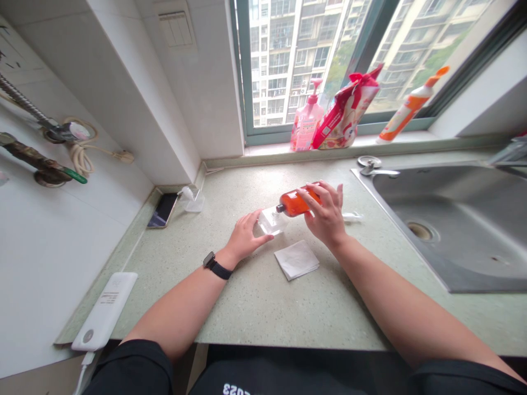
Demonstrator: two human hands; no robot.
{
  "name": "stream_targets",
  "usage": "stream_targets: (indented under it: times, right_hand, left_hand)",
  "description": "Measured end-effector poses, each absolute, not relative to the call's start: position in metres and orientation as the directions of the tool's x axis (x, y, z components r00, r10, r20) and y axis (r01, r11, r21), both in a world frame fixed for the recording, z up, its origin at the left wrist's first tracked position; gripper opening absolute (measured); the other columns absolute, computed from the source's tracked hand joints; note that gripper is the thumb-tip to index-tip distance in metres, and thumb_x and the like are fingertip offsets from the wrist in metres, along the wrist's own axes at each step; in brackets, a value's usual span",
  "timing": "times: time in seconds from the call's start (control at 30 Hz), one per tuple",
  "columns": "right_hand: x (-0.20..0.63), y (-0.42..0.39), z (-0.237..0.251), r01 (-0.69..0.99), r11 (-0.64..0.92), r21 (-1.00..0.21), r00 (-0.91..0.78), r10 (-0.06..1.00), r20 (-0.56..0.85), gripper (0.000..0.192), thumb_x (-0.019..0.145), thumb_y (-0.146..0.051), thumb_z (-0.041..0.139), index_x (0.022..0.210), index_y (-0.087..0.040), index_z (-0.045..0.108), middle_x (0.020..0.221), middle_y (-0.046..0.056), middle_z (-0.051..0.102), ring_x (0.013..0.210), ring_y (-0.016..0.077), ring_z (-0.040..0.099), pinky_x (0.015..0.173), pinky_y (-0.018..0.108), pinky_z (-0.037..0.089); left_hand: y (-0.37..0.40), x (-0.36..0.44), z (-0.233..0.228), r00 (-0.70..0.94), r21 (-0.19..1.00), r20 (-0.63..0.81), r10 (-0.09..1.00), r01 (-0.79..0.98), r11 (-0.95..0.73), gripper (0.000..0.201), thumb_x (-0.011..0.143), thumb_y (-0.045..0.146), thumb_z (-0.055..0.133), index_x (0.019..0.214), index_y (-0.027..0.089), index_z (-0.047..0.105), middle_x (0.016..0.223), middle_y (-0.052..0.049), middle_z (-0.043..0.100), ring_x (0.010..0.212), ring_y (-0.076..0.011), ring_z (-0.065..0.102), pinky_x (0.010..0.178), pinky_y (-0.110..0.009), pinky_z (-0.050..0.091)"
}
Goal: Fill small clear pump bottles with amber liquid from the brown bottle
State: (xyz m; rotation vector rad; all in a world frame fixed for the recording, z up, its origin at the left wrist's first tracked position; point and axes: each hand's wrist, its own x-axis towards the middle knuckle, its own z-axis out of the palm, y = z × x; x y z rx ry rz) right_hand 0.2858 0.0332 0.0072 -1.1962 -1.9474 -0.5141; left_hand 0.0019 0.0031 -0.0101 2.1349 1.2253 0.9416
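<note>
My right hand [325,215] grips an orange bottle [293,203] tipped sideways, its dark neck pointing left toward a small clear container [272,221] on the green countertop [288,307]. My left hand [246,237], with a black watch on the wrist, rests on the counter and holds that clear container from the left. A folded white tissue [296,259] lies just in front of both hands. A small clear cap or pump part [353,217] lies to the right of my right hand.
A steel sink [453,219] fills the right side. On the window sill stand a pink pump bottle [307,122], a red refill pouch [346,112] and an orange-capped bottle [409,107]. A phone [163,210], a clear cup [193,200] and a white power bank [105,311] lie left.
</note>
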Motion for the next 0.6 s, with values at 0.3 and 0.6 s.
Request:
stream_targets:
  times: [0.3, 0.6]
  right_hand:
    - [0.2865, 0.0333, 0.0073, 0.881, 0.468, -0.065, -0.252, 0.583, 0.772, 0.098, 0.085, -0.002, 0.062, 0.165, -0.051, 0.035, 0.148, 0.005, 0.06, 0.148, 0.0368, 0.05, 0.131, 0.078, 0.022]
    - [0.2859, 0.0329, 0.0069, 0.879, 0.471, -0.082, -0.244, 0.588, 0.771, 0.099, 0.085, -0.001, 0.062, 0.166, -0.052, 0.035, 0.151, 0.003, 0.06, 0.149, 0.0369, 0.049, 0.131, 0.077, 0.021]
  left_hand:
    - [0.0027, 0.0022, -0.0085, 0.354, 0.716, 0.303, 0.885, 0.529, -0.456, 0.081, 0.089, 0.063, 0.082, 0.156, 0.031, 0.05, 0.144, -0.012, 0.067, 0.124, -0.0344, 0.067, 0.111, -0.059, 0.053]
    - [0.0032, 0.0017, -0.0093, 0.356, 0.704, 0.307, 0.883, 0.54, -0.462, 0.082, 0.089, 0.064, 0.082, 0.157, 0.031, 0.05, 0.141, -0.012, 0.068, 0.122, -0.0334, 0.068, 0.11, -0.059, 0.054]
